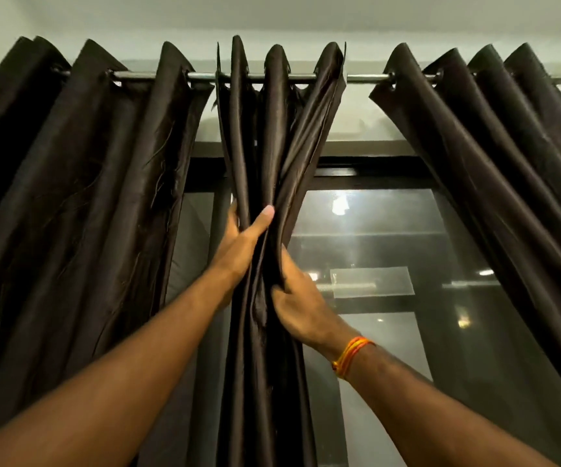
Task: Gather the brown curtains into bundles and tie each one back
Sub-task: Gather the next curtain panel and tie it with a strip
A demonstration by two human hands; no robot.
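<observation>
Three dark brown curtains hang by eyelets from a metal rod (pixel 366 78). The middle curtain (pixel 269 136) is squeezed into a narrow bundle in the centre of the view. My left hand (pixel 242 244) wraps around the bundle from its left side, thumb lying across the front folds. Just below, my right hand (pixel 301 308) clutches the same bundle from the right, fingers dug into the fabric. An orange thread band circles my right wrist. The left curtain (pixel 70 203) hangs wide and loose. The right curtain (pixel 508 170) slants away to the right.
Behind the curtains is a dark-framed window (pixel 373 170) whose glass (pixel 390 251) reflects room lights. A pale wall and ceiling lie above the rod. Loose threads trail down the left curtain's face.
</observation>
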